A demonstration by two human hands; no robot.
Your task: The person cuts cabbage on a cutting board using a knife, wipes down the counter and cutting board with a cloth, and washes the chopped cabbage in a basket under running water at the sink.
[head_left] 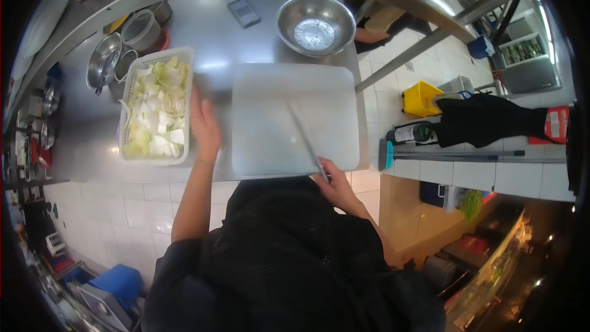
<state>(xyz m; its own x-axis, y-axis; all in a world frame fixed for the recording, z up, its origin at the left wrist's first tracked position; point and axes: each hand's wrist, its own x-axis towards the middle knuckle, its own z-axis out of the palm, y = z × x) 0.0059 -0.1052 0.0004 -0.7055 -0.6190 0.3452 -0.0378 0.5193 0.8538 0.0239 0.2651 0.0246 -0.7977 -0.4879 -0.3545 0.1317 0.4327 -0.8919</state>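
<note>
The right hand [335, 185] has its grip wrapped round the knife [306, 143], blade over the board [264, 110]; the left hand [206, 129], fingers extended, is beside the basket [188, 77].

The person wears a black top [276, 283], its loose, creased fabric flecked with small pale specks, with short dark sleeves [178, 263]. A thin band [205, 162] rings the left wrist; left hand [206, 126] and right hand [335, 185] are bare.

right hand [335, 184]: grips knife [302, 131] over cutting board [261, 101] | left hand [206, 126]: beside basket [153, 161] of cut leaves [158, 110]
</note>
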